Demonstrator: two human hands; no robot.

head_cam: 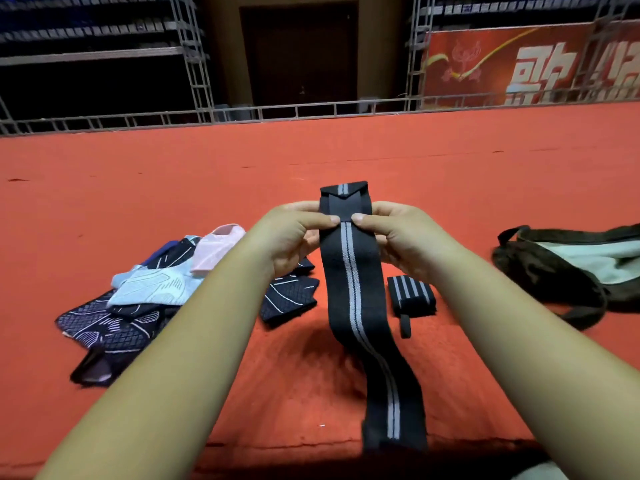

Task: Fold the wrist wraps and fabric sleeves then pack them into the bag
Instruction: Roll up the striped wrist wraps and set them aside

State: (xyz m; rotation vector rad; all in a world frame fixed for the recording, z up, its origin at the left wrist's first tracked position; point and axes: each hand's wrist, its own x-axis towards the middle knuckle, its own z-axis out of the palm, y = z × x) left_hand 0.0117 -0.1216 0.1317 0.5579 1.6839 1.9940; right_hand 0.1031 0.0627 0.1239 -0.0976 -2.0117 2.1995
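A long black wrist wrap point(349, 292) with grey centre stripes hangs in the air before me, its top end folded over. My left hand point(291, 237) pinches its upper left edge, thumb on the front. My right hand point(391, 233) pinches the upper right edge the same way. The wrap's tail trails down to the red carpet near me. A rolled black wrist wrap point(410, 296) with grey stripes lies on the carpet just right of it. A heap of fabric sleeves point(145, 299), dark patterned, pale blue and pink, lies at the left. The dark bag point(575, 268) lies open at the right.
Everything sits on a red carpeted platform point(346, 157). A metal truss rail point(311, 110) runs along its far edge. Behind it are a dark doorway and a red banner point(512, 64) with white characters.
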